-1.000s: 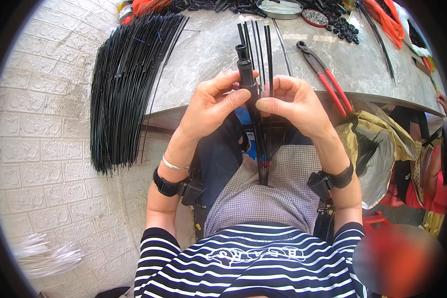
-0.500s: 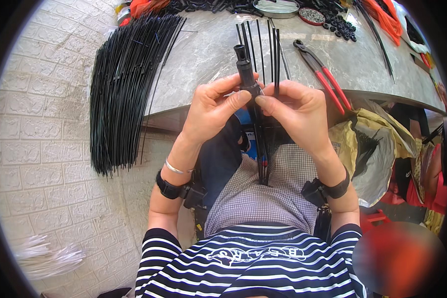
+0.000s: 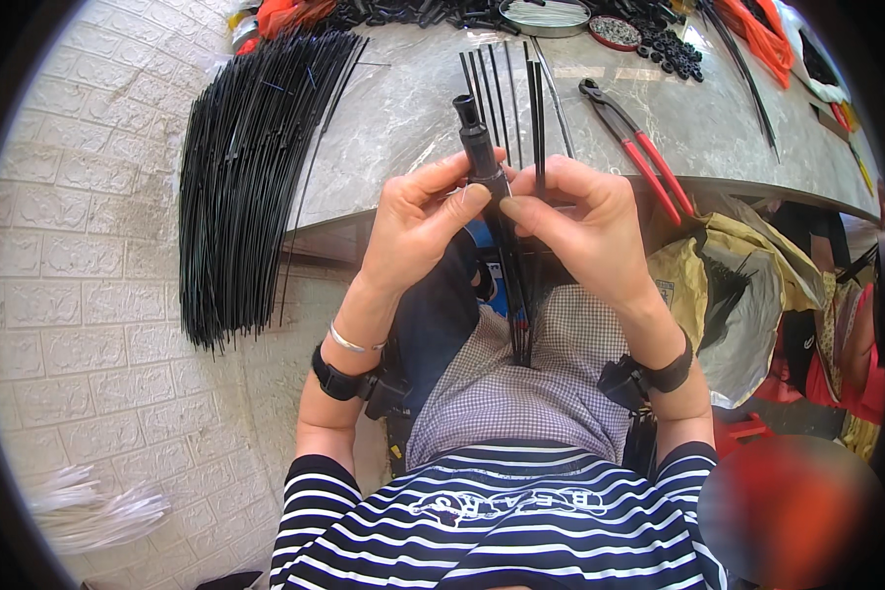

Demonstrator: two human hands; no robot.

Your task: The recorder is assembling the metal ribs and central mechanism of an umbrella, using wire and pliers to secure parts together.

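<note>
Between thumb and fingers, my left hand (image 3: 413, 221) grips a black stepped plastic tube (image 3: 476, 138), its narrow open end tilted up and slightly left. My right hand (image 3: 592, 221) is closed in a pinch at the tube's right side, by several thin black rods (image 3: 537, 118) that fan upward past the fingers. What its fingertips hold is hidden. More black rods (image 3: 517, 315) run down below the tube toward the checked apron on my lap.
A thick bundle of black rods (image 3: 256, 187) overhangs the grey table (image 3: 403, 118) at left. Red-handled pliers (image 3: 644, 157) lie at right. Along the back are small black parts (image 3: 671, 54), a dish of white sticks (image 3: 546, 14) and a red-rimmed dish (image 3: 616, 33). A yellowish sack (image 3: 747, 285) hangs open at right.
The tube's upper end has tipped a little to the left and down. The rods by my right hand have shifted slightly left, and both hands have moved slightly with them.
</note>
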